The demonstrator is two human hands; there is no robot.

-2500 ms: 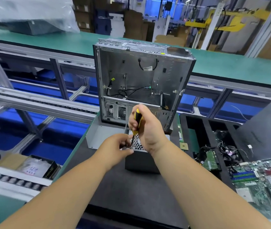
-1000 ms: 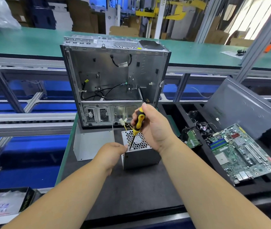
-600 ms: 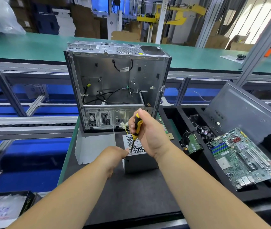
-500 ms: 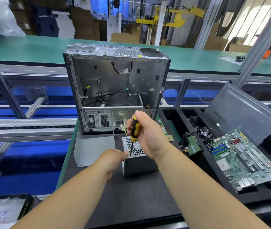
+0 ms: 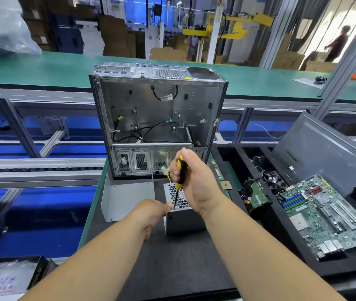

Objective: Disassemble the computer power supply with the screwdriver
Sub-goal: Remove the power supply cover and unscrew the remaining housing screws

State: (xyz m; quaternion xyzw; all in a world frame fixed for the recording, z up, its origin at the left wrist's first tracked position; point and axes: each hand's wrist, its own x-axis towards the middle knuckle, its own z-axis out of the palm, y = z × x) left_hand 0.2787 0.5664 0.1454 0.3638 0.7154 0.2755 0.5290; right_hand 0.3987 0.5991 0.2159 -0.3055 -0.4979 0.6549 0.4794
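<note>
A grey metal power supply (image 5: 183, 220) with a perforated top stands on the black mat in front of me. My right hand (image 5: 196, 183) grips the yellow-and-black screwdriver (image 5: 180, 173), held nearly upright with its tip on the near left corner of the top. My left hand (image 5: 151, 213) presses against the left side of the power supply, fingers pinched at the screwdriver tip. Yellow wires with a white connector (image 5: 164, 170) stick out behind the unit.
An opened, emptied computer case (image 5: 157, 118) stands upright just behind. A loose grey metal panel (image 5: 127, 196) lies to the left. On the right, a black foam tray holds a motherboard (image 5: 324, 216), a small board with cables (image 5: 257, 196) and a dark side panel (image 5: 324, 153).
The view shifted slightly. My right hand stays on the screwdriver at the same corner; my left hand stays against the unit's left side.
</note>
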